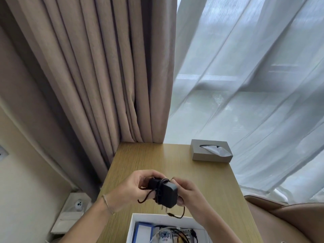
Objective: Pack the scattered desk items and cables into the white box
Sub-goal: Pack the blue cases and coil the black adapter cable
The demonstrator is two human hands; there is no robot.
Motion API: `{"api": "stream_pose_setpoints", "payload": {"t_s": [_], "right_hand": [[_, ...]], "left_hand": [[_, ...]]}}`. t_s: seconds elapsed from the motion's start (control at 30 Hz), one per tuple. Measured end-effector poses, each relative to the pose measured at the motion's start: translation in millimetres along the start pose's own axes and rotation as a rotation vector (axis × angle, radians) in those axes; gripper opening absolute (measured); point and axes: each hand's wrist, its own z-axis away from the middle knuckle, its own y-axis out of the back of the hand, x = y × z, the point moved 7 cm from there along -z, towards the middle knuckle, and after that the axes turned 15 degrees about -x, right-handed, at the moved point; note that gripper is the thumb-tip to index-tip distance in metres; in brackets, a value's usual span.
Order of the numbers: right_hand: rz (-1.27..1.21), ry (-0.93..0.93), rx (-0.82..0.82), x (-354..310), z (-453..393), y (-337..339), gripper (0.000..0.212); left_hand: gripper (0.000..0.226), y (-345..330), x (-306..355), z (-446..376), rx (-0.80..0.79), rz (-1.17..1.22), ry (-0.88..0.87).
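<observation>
Bare forearms, a thin string bracelet [107,202] on the left wrist.

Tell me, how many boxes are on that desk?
2: a grey tissue box at the desk's far right, and the white box at the near edge, partly cut off; more may lie outside view.

Wooden desk [175,165], light oak grain, running from near centre to the far window. Beige pleated curtain [98,71], far left, hanging to the desk's far left corner. White sheer curtain [254,76], far right, daylight coming through it, window bars faintly visible behind. Grey tissue box [211,152], far right on the desk, a tissue poking out. Cream wall [22,155], left, with a socket plate [2,152]. Tan upholstered chair [289,220], near right
</observation>
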Motion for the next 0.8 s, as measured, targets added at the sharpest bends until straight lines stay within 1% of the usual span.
{"api": "stream_pose_setpoints", "payload": {"t_s": [0.07,0.17,0.23,0.27,0.33,0.37,0.43,0.5,0.57,0.63,0.7,0.8], "right_hand": [[-0.106,0.03,0.016,11.9,2.6,-4.8,0.031],[-0.202,0.04,0.059,21.4,8.1,-11.5,0.03],[-0.193,0.021,0.089,23.4,12.8,-14.4,0.029],[-0.164,0.0,0.113,24.4,15.5,-14.9,0.028],[-0.09,-0.041,0.162,27.9,20.9,-15.2,0.027],[-0.057,-0.058,0.178,29.8,23.2,-16.3,0.028],[0.004,-0.108,0.185,33.3,26.8,-22.6,0.029],[0.1,-0.19,0.156,36.1,29.9,-30.3,0.029],[0.251,-0.275,0.098,34.8,34.3,-36.9,0.029],[0.427,-0.317,0.03,28.1,38.4,-41.7,0.028],[0.584,-0.324,-0.002,17.9,41.6,-42.0,0.026],[0.743,-0.299,0.021,0.4,45.5,-33.0,0.021]], "left_hand": [[0.036,0.9,-1.6,1.1,0.071,0.04,-0.03],[0.04,-2.3,-10.7,4.9,0.155,0.13,-0.026],[0.042,-3.7,-21.0,9.4,0.194,0.275,-0.022],[0.041,-3.1,-26.6,11.8,0.228,0.387,-0.032],[0.038,0.7,-38.0,16.0,0.348,0.609,-0.056],[0.036,3.2,-43.6,19.0,0.428,0.644,-0.041],[0.027,5.1,-50.3,24.2,0.565,0.566,0.026],[0.024,4.5,-50.8,27.4,0.652,0.41,0.078],[0.028,5.1,-47.5,30.6,0.737,0.158,0.129],[0.031,4.9,-43.7,32.8,0.779,-0.102,0.179],[0.033,0.6,-45.0,31.5,0.717,-0.316,0.243],[0.037,-13.9,-56.3,24.7,0.473,-0.491,0.357]]}}
